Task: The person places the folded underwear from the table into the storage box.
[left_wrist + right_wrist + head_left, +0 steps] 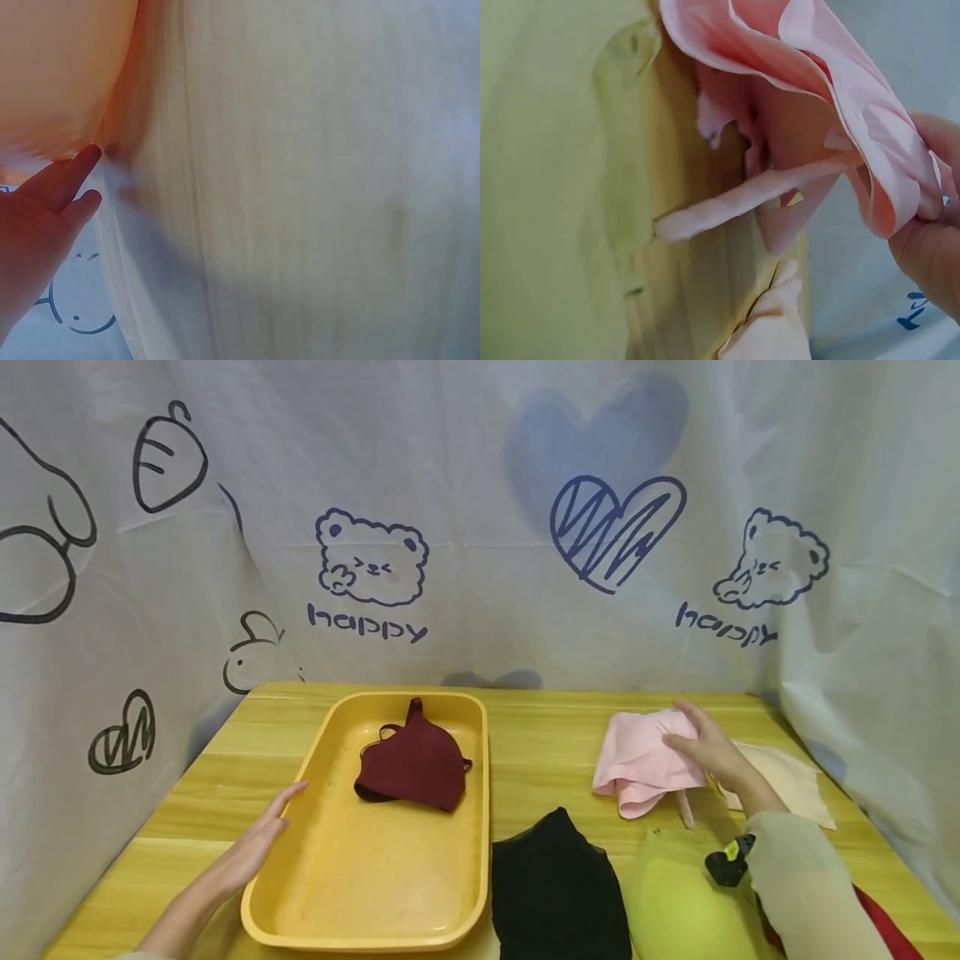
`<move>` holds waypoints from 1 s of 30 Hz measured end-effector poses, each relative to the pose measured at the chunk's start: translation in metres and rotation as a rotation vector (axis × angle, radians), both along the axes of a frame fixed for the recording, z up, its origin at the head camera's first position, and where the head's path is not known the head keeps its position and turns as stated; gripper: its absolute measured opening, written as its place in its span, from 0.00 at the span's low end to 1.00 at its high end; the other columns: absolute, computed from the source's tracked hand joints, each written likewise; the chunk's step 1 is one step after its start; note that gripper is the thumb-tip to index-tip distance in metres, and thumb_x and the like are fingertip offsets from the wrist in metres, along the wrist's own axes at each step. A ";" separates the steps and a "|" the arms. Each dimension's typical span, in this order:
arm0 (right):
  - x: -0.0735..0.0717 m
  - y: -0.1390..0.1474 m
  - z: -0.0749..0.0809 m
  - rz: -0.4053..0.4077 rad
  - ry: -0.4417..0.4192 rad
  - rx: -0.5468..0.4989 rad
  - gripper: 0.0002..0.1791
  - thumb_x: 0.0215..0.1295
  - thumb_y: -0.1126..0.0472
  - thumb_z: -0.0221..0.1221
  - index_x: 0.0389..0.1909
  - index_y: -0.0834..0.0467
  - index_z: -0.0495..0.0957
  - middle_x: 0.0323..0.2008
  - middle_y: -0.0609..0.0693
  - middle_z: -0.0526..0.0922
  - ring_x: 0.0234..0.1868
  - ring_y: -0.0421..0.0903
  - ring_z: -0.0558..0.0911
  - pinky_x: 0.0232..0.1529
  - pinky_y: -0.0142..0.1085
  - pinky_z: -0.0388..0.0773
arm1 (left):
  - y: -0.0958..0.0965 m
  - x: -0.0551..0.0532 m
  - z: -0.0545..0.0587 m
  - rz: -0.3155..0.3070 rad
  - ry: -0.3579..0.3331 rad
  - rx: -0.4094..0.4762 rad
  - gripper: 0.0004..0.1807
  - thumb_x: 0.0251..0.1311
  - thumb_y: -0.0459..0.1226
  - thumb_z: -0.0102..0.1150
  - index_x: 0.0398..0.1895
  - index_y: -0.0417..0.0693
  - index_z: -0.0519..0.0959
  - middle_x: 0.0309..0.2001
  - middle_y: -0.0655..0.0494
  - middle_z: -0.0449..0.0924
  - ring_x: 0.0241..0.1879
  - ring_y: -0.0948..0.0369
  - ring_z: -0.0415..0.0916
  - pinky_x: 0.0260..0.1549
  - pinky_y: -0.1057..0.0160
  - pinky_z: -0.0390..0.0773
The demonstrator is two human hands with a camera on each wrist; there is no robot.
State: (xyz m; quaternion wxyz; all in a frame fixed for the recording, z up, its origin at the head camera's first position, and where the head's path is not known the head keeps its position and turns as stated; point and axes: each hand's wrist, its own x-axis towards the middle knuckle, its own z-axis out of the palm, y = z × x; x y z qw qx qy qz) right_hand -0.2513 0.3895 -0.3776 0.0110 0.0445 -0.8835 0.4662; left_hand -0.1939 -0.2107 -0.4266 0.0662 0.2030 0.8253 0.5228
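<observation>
Step in hand, as judged: picking up the thin, soft pink fabric garment (645, 758). The right hand (712, 753) pinched it between thumb and fingers along an upper edge; in the right wrist view the folds hung away from the grip, with a pale pink strap (735, 201) dangling loose. Garment sat right under that hand, over the yellow wood-grain table (547, 735); couldn't tell if it was fully clear of the surface. The left hand (251, 852) gripped nothing: fingers lay fairly straight against the near-side wall of the shallow yellow-orange rectangular tray (360, 881), likely steadying it. Just right of the left hand, inside the tray at its far end, lay a dark maroon fabric garment with thin straps (420, 764), out of both hands' touch. Between the hands, closer to the person, was a black fabric garment (558, 893), beside the tray. Under the right forearm, nearer the body, a yellow-green smooth rounded garment (678, 897); just beyond the right wrist, on its outer side, a flat cream cloth piece (783, 785). Next move seemed to call for a firm pinch and a lift high enough that the strap wouldn't snag on the yellow-green piece, left hand holding its place. Main risk, probably: slippery folds sliding out or bunching.
</observation>
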 end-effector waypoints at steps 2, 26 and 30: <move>0.000 -0.003 0.003 0.007 0.016 -0.028 0.34 0.62 0.67 0.51 0.66 0.71 0.48 0.66 0.72 0.46 0.66 0.68 0.45 0.62 0.61 0.42 | 0.000 0.000 0.000 -0.001 -0.006 0.001 0.26 0.66 0.30 0.26 0.67 0.31 0.46 0.67 0.27 0.37 0.63 0.32 0.29 0.52 0.28 0.32; -0.008 -0.149 0.042 0.202 0.054 -0.539 0.31 0.65 0.74 0.41 0.69 0.65 0.47 0.62 0.70 0.56 0.36 0.36 0.72 0.36 0.24 0.73 | -0.002 0.000 0.000 0.001 0.005 -0.020 0.26 0.65 0.29 0.25 0.67 0.31 0.46 0.66 0.26 0.37 0.63 0.30 0.28 0.50 0.26 0.34; -0.007 -0.176 0.040 0.253 0.051 -0.598 0.31 0.64 0.75 0.42 0.69 0.65 0.48 0.63 0.68 0.55 0.33 0.36 0.71 0.31 0.23 0.70 | -0.001 0.000 -0.001 0.008 0.001 -0.021 0.26 0.64 0.29 0.25 0.67 0.32 0.46 0.67 0.26 0.37 0.64 0.30 0.28 0.50 0.26 0.34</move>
